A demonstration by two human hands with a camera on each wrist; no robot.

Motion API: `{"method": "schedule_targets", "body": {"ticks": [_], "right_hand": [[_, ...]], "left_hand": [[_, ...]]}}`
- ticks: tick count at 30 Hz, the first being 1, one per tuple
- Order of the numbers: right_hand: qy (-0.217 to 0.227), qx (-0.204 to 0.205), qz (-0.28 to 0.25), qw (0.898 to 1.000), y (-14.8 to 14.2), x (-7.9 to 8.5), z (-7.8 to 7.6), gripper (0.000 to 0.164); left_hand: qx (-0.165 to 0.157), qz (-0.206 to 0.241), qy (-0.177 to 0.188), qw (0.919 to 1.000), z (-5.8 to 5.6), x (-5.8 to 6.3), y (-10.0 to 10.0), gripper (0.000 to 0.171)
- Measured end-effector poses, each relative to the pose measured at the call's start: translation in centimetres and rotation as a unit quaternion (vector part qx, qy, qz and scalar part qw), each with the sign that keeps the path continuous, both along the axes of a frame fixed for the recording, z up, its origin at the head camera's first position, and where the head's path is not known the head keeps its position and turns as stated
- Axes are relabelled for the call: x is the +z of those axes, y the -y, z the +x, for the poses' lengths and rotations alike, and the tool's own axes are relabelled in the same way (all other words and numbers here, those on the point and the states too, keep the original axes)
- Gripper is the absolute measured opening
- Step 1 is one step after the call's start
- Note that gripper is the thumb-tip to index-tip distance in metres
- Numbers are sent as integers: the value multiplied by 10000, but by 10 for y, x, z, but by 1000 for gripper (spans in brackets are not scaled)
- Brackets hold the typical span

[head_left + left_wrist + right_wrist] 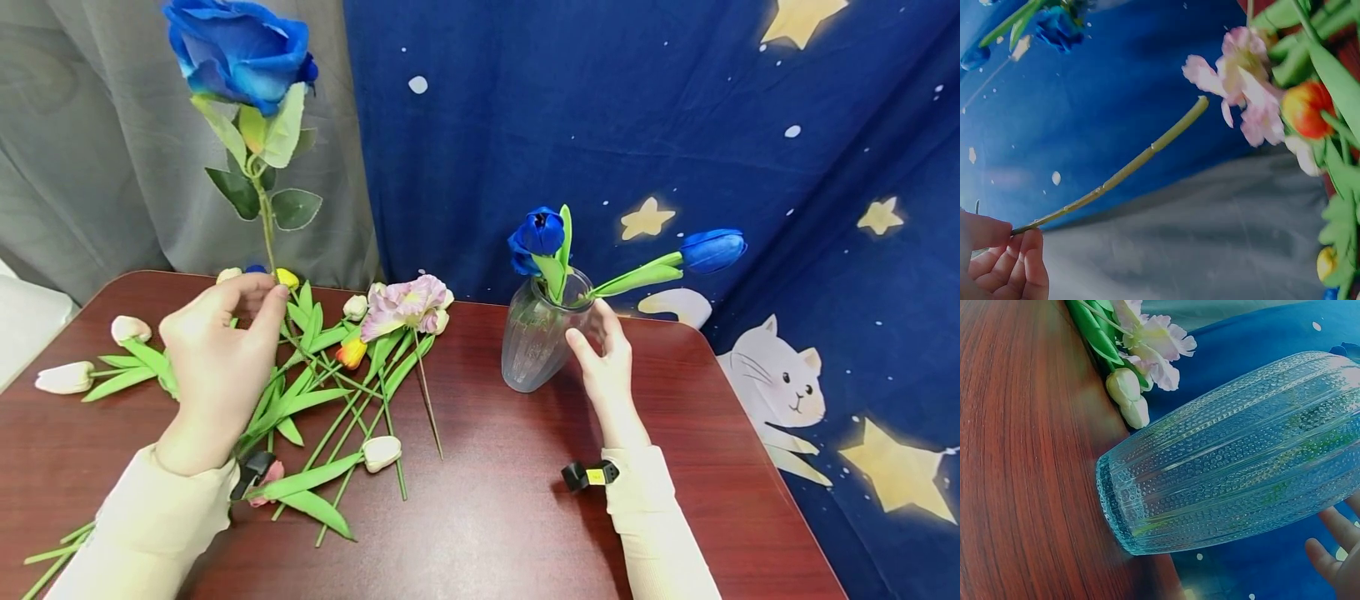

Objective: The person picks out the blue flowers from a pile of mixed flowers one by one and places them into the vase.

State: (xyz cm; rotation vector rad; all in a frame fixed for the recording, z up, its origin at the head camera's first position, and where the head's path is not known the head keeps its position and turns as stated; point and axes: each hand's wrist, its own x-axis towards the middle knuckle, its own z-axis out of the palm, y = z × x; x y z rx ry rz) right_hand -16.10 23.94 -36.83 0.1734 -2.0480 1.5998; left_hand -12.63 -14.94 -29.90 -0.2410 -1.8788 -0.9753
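My left hand (228,350) pinches the stem of a large blue rose (238,58) between thumb and fingers, holding it upright over the left of the table. In the left wrist view the lower end of that stem (1129,167) sticks out bare beyond the fingertips. A ribbed clear glass vase (528,354) stands on the table, holding a blue tulip (712,250) that leans right and blue blooms (538,237) at the left. Beside the vase's right side is my right hand (609,371), its fingers loosely bent and fingertips right at the rim.
Several loose tulips with green leaves (300,400) lie heaped across the table's left, with a white tulip (381,452) nearest the middle. A pink flower (408,304) lies at their right edge. Behind the wooden table (480,517) hang grey and starry blue curtains (450,142).
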Motion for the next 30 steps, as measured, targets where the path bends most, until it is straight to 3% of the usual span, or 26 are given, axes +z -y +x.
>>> {"method": "schedule_targets", "body": {"ticks": [15, 23, 30], "right_hand": [[52, 17, 90, 9999, 0, 2, 0, 53], [18, -80, 411, 9991, 15, 28, 20, 50], [93, -203, 579, 9981, 15, 31, 22, 52]], "left_hand": [[-755, -154, -66, 9970, 8, 2, -38, 7], [-1274, -66, 74, 9918, 12, -4, -57, 8], [-1481, -95, 109, 9889, 14, -10, -67, 7]]}}
